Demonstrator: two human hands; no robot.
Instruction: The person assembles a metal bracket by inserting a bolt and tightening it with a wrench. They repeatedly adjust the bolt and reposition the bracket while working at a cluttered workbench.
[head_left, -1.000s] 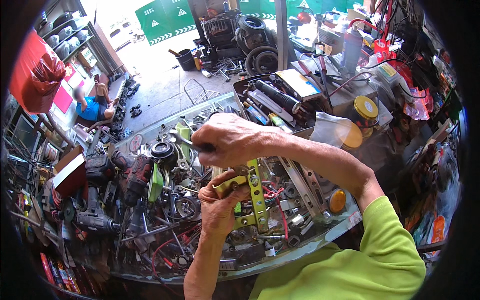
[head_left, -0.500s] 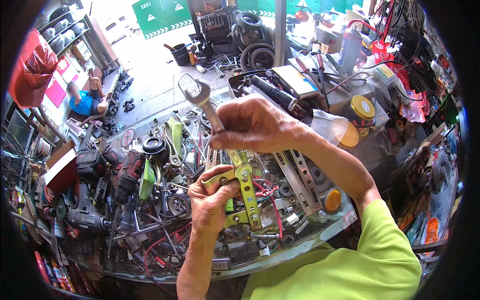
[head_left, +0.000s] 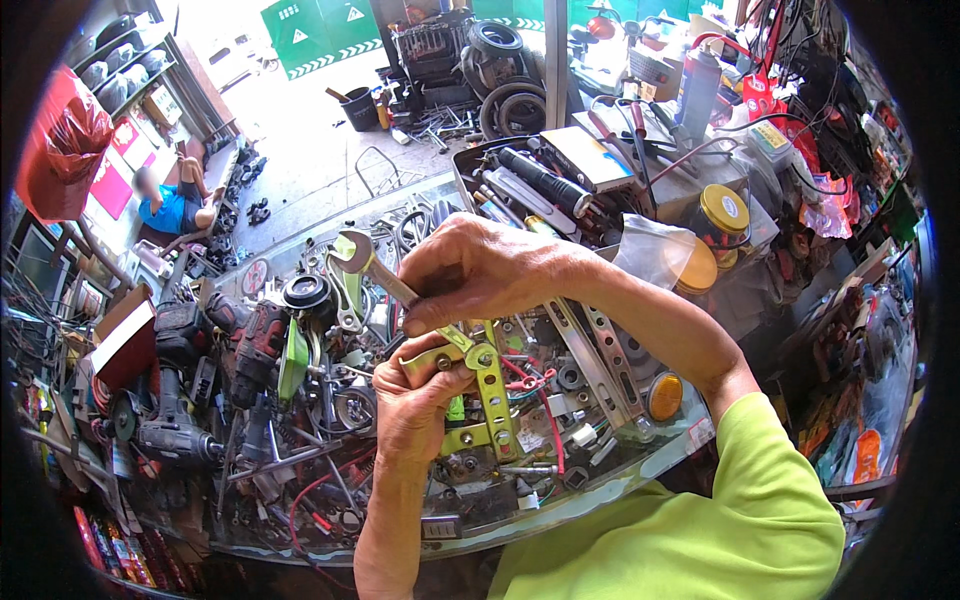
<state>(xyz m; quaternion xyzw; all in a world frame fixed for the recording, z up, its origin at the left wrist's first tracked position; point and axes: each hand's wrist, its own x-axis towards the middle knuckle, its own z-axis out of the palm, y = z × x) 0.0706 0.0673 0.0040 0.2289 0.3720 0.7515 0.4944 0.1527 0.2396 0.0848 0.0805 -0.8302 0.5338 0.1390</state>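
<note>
My left hand (head_left: 412, 400) grips a gold-coloured metal bracket (head_left: 492, 392) made of drilled bars bolted together, held above the cluttered bench. Above it, my right hand (head_left: 480, 270) is closed on a combination wrench (head_left: 385, 275). The wrench's open jaw points up and to the left, past my fingers. Its other end reaches down to the bracket's upper bolt; whether it sits fully on the bolt head is hard to see. Loose drilled silver bars (head_left: 590, 360) lie on the bench just right of the bracket.
Cordless power tools (head_left: 180, 415) crowd the bench at left. A round amber reflector (head_left: 664, 398) lies near the right front edge. Behind it stand yellow-lidded jars (head_left: 725, 215) and a tool tray (head_left: 540, 185). A person in blue (head_left: 175, 205) sits at far left.
The wrench has swung to the left and down, its open jaw now lower. My right hand has dropped slightly with it, while my left hand and the bracket stay nearly in place.
</note>
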